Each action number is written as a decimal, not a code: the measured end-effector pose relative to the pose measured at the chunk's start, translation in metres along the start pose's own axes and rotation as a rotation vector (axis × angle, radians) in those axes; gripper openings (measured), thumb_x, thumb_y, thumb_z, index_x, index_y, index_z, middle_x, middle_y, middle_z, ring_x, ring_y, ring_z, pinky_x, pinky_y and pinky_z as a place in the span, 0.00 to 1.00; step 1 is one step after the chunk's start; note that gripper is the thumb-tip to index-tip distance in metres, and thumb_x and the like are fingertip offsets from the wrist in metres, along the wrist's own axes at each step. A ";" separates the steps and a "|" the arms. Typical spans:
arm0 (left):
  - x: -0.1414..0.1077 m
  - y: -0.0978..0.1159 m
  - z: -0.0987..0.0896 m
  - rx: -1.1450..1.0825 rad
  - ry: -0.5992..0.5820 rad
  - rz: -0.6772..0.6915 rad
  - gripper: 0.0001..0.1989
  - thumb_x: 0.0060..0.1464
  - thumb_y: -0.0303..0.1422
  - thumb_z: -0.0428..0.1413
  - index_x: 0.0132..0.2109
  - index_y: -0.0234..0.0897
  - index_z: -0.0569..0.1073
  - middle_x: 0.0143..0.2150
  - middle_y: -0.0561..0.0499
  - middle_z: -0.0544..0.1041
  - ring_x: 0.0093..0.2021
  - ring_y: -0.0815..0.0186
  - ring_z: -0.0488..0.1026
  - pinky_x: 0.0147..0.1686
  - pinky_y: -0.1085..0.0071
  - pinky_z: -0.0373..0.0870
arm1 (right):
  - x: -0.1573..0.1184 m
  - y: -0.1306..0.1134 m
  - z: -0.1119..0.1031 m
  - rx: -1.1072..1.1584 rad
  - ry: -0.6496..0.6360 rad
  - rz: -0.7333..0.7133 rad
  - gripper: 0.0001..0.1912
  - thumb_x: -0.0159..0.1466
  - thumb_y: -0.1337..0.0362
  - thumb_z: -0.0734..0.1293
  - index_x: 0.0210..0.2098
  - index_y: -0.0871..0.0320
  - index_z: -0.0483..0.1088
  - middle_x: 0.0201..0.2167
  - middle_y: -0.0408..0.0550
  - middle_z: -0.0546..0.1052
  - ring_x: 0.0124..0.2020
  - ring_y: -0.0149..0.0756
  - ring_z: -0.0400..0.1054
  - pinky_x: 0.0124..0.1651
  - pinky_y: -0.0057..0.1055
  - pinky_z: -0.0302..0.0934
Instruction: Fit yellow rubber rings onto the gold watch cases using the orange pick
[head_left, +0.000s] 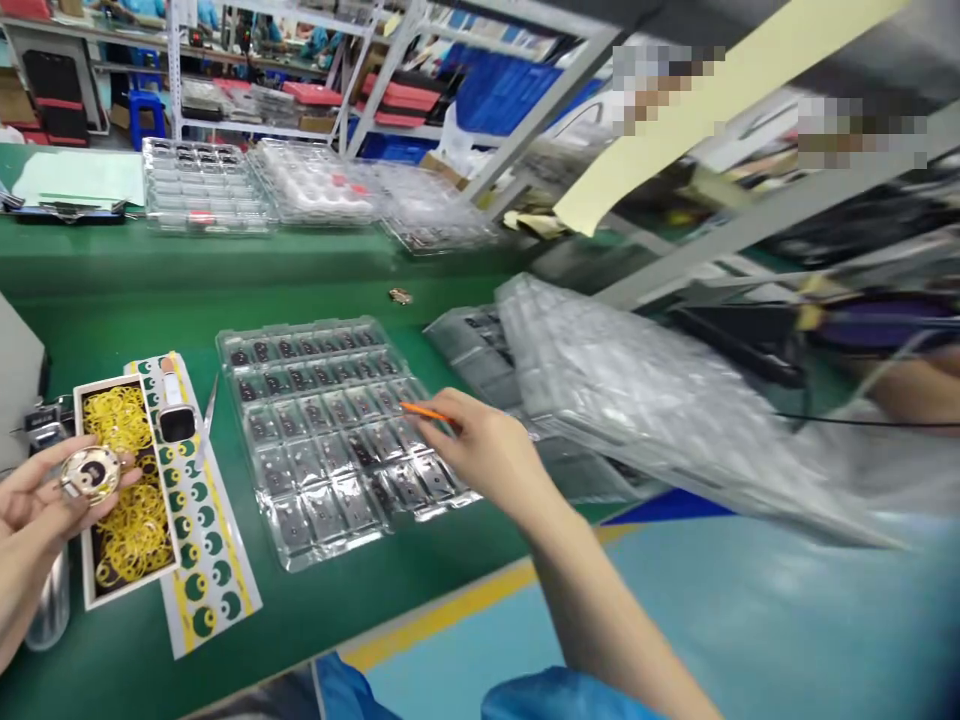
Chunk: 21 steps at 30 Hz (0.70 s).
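My left hand grips a round gold-rimmed watch case between thumb and fingers, at the left edge. It is held over a white-edged box filled with yellow rings. In my right hand is a thin orange stick-like tool, its tip above a clear plastic compartment tray. Small dark parts sit in the tray's compartments. Whether the tip touches a part, I cannot tell.
A sticker sheet, a square-faced watch and tweezers lie beside the box. Bagged, stacked trays stand at right. More clear trays line the raised back ledge. A small gold part lies behind the tray.
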<state>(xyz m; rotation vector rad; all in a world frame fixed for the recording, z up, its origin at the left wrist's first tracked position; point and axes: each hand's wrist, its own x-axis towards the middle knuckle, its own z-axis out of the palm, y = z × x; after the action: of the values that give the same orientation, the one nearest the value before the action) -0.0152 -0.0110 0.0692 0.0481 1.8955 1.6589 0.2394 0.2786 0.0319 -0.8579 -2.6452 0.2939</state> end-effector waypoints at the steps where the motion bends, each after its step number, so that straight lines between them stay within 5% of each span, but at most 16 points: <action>1: 0.001 -0.002 -0.001 -0.012 -0.007 -0.007 0.32 0.37 0.33 0.67 0.52 0.34 0.71 0.37 0.47 0.81 0.45 0.57 0.77 0.41 0.79 0.75 | -0.003 0.011 -0.007 -0.006 -0.056 0.001 0.12 0.64 0.62 0.59 0.33 0.58 0.73 0.26 0.47 0.70 0.21 0.33 0.65 0.24 0.29 0.54; 6: 0.005 -0.010 -0.004 -0.030 -0.035 -0.020 0.32 0.37 0.37 0.68 0.52 0.38 0.71 0.39 0.46 0.81 0.45 0.56 0.77 0.42 0.79 0.74 | -0.021 0.019 -0.018 0.012 -0.274 -0.024 0.15 0.65 0.57 0.60 0.28 0.55 0.73 0.25 0.45 0.72 0.22 0.33 0.67 0.24 0.28 0.56; 10: 0.006 -0.014 -0.004 0.031 -0.038 0.019 0.35 0.32 0.39 0.70 0.51 0.41 0.72 0.37 0.49 0.81 0.44 0.60 0.78 0.40 0.81 0.74 | -0.027 -0.001 -0.012 -0.051 -0.243 0.021 0.14 0.66 0.61 0.57 0.32 0.56 0.72 0.29 0.48 0.72 0.27 0.36 0.69 0.28 0.29 0.59; 15: 0.006 -0.019 -0.006 0.087 -0.115 0.061 0.32 0.38 0.40 0.68 0.53 0.42 0.72 0.34 0.53 0.80 0.40 0.64 0.78 0.42 0.82 0.73 | -0.015 -0.024 0.002 -0.075 -0.355 0.063 0.09 0.63 0.67 0.61 0.38 0.57 0.74 0.34 0.49 0.74 0.34 0.39 0.71 0.33 0.30 0.61; 21: 0.004 -0.018 -0.007 0.074 -0.153 0.081 0.30 0.41 0.39 0.68 0.52 0.43 0.72 0.29 0.56 0.77 0.39 0.64 0.77 0.42 0.78 0.75 | 0.001 -0.025 0.023 -0.117 -0.384 0.163 0.07 0.59 0.64 0.65 0.26 0.58 0.69 0.28 0.49 0.73 0.25 0.38 0.68 0.24 0.29 0.51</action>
<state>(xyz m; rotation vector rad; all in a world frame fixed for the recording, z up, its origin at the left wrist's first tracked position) -0.0151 -0.0191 0.0511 0.2774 1.8595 1.5894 0.2168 0.2568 0.0188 -1.1600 -2.9714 0.3813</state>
